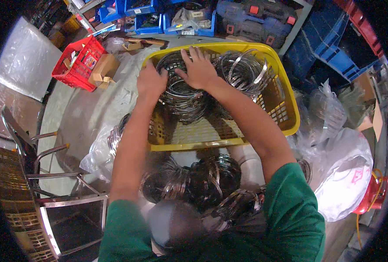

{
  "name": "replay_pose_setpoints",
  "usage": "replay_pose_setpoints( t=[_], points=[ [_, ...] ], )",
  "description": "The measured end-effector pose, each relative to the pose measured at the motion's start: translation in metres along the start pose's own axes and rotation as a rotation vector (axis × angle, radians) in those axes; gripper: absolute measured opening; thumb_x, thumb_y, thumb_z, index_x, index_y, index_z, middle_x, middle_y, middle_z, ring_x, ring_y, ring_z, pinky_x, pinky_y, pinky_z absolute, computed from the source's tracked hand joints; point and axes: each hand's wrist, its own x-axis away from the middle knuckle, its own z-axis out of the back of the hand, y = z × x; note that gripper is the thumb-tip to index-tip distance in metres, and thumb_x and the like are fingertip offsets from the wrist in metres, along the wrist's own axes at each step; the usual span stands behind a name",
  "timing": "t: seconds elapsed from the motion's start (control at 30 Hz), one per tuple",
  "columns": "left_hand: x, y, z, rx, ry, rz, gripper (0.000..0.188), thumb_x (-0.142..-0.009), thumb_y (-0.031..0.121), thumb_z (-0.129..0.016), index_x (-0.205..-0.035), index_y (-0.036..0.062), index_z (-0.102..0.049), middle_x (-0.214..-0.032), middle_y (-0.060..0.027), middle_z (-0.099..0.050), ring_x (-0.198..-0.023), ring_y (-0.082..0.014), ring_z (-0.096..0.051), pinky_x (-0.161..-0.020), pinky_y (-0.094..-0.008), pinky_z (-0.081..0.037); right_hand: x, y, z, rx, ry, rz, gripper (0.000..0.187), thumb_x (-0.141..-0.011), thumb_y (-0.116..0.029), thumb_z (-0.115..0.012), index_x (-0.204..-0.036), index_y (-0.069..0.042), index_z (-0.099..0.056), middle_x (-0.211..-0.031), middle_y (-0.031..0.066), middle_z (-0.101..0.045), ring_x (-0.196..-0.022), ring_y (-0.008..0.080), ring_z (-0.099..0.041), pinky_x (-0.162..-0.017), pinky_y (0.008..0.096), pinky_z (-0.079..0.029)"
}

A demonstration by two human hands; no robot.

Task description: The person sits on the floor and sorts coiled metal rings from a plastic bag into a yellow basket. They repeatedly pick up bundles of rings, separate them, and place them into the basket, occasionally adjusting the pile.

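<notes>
Inside a yellow plastic basket [220, 144] with slotted walls lie two bundles of thin, shiny metal rings. My left hand [152, 83] rests at the left side of the left bundle [185, 102], thumb apart from the fingers. Across the far part of that same bundle, my right hand [197, 70] lies with fingers spread. The right bundle [242, 72] sits beside it, touched by neither hand. Both forearms cross the basket's near rim. Below the basket, closer to my body, several more ring bundles [213, 177] are piled, partly hidden by my arms.
A red crate [78, 65] and an open cardboard box [104, 69] stand at the far left. Blue bins [148, 24] fill a shelf at the back. Clear plastic bags [325, 113] and a white sack [344, 174] lie right. A metal-framed chair [71, 177] stands left.
</notes>
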Motion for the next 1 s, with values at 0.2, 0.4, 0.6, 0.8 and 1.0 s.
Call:
replay_pose_setpoints(
  t=[0.2,0.4,0.6,0.8,1.0],
  points=[
    [0.002,0.005,-0.010,-0.236,-0.058,-0.260,0.076,-0.102,0.053,-0.040,-0.155,-0.0011,-0.030,-0.157,-0.0273,-0.035,-0.147,-0.0424,-0.031,-0.119,-0.0595,-0.023,-0.001,0.006,-0.037,0.077,-0.010,0.016,0.084,-0.099,-0.056,-0.049,-0.159,-0.003,-0.024,-0.162,0.0316,-0.017,-0.149,0.0481,-0.024,-0.120,0.0603,-0.020],
    [-0.015,0.006,-0.033,-0.433,-0.248,-0.179,0.081,-0.103,0.058,-0.032,-0.159,0.0001,-0.022,-0.165,-0.0230,-0.022,-0.155,-0.0388,-0.014,-0.122,-0.0631,-0.007,-0.003,0.008,-0.044,0.121,-0.097,-0.023,0.077,-0.101,-0.049,-0.049,-0.158,-0.002,-0.026,-0.164,0.0304,-0.012,-0.153,0.0463,-0.013,-0.124,0.0567,-0.012],
    [-0.028,-0.009,-0.018,-0.203,-0.107,-0.344,0.080,-0.101,0.055,-0.045,-0.155,-0.0034,-0.031,-0.163,-0.0254,-0.025,-0.153,-0.0399,-0.020,-0.123,-0.0555,-0.018,0.000,0.006,0.014,-0.006,0.113,0.223,0.054,-0.095,-0.036,-0.061,-0.136,-0.001,-0.053,-0.144,0.0287,-0.046,-0.139,0.0479,-0.039,-0.119,0.0569,-0.027],
    [0.004,0.034,0.008,-0.198,-0.055,-0.373,0.106,-0.089,0.076,-0.050,-0.158,0.0004,-0.025,-0.166,-0.0230,-0.019,-0.154,-0.0385,-0.016,-0.121,-0.0625,-0.015,0.038,0.052,0.103,0.503,0.137,-0.050,0.084,-0.089,-0.074,-0.052,-0.149,-0.016,-0.049,-0.160,0.0259,-0.031,-0.148,0.0483,-0.026,-0.116,0.0705,-0.020],
    [-0.001,0.043,-0.015,-0.393,-0.321,-0.280,0.133,-0.069,0.094,-0.051,-0.164,0.0124,-0.007,-0.170,-0.0172,-0.003,-0.157,-0.0362,-0.005,-0.118,-0.0708,-0.007,0.042,0.110,0.070,0.204,-0.360,-0.262,0.117,-0.066,-0.103,-0.036,-0.162,-0.038,-0.018,-0.170,0.0170,0.003,-0.152,0.0528,-0.002,-0.111,0.0806,-0.004]
  ],
)
